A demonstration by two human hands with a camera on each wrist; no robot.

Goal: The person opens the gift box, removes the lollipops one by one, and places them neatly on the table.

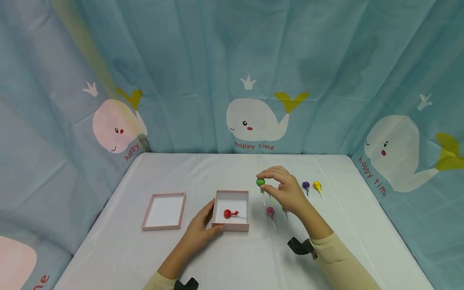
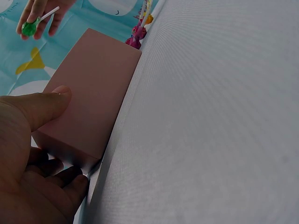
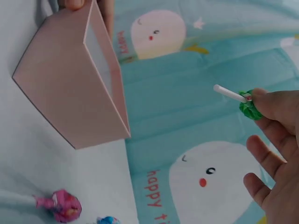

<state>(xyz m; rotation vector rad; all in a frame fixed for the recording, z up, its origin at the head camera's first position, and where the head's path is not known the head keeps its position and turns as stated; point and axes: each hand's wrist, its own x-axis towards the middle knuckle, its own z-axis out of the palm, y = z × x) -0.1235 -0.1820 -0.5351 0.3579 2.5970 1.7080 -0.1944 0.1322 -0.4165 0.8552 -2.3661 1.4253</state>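
My right hand (image 1: 286, 189) pinches a green lollipop (image 1: 260, 182) by its wrapped head, thumb on one side and fingertips on the other. The lollipop is held in the air to the right of a pink open box (image 1: 230, 227), its white stick (image 3: 229, 93) pointing away from the palm. Inside the box lies a red lollipop (image 1: 227, 213) on the white bottom. My left hand (image 1: 198, 229) grips the box at its near left corner. Its thumb (image 2: 49, 105) presses the front wall, while the other fingers lie along the left side.
A pink-edged box lid (image 1: 164, 211), white inside, lies left of the box. On the right of the white table are a purple lollipop (image 1: 306, 185), a yellow lollipop (image 1: 317, 185) and a pink lollipop (image 1: 270, 211); others are partly hidden by the right hand. Whale-printed curtains (image 1: 181, 80) surround the table.
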